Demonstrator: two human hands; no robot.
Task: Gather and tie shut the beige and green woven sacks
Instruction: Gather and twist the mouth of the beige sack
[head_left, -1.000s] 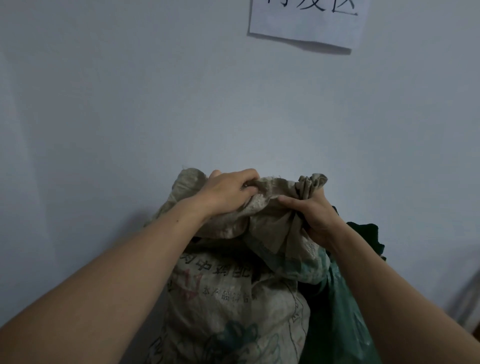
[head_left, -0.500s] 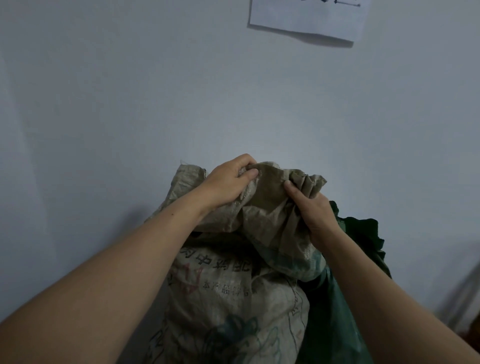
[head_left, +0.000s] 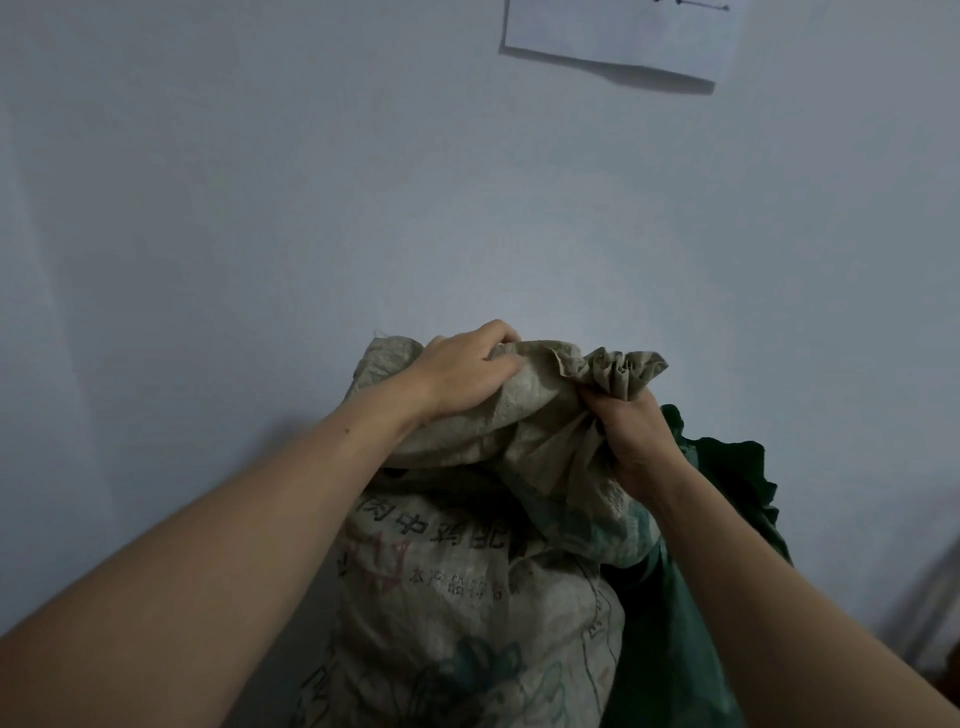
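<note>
Two hands grip the beige sack (head_left: 467, 597) top: right hand (head_left: 631, 436) clenches its bunched neck, left hand (head_left: 462, 371) clutches loose fabric beside it.

What the sacks stand on lies below the bottom edge of the view and cannot be seen. The beige woven sack (head_left: 467, 597) stands upright close to the pale wall (head_left: 260, 208), printed face toward the camera. The green sack (head_left: 675, 623) stands touching its right side. A white paper sheet (head_left: 618, 36) hangs on the wall high above them.
</note>
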